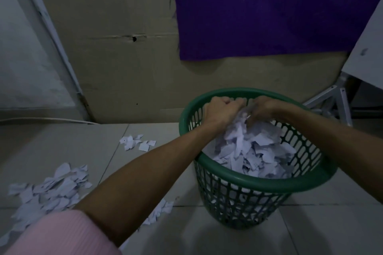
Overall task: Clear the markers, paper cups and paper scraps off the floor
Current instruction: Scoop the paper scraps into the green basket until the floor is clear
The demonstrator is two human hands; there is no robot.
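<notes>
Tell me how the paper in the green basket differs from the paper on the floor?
The basket scraps are heaped in one mound inside the green basket; the floor scraps lie spread flat in separate patches on the tiles. Both hands, left and right, are on the basket scraps; nothing touches the floor scraps. Both are torn white paper.

Scraps (255, 151) fill basket (259, 184); more (49, 190) lie left.

Dim, bluish, grainy light, soft shadows below the basket (244, 180), wide-angle bending at the edges.
</notes>
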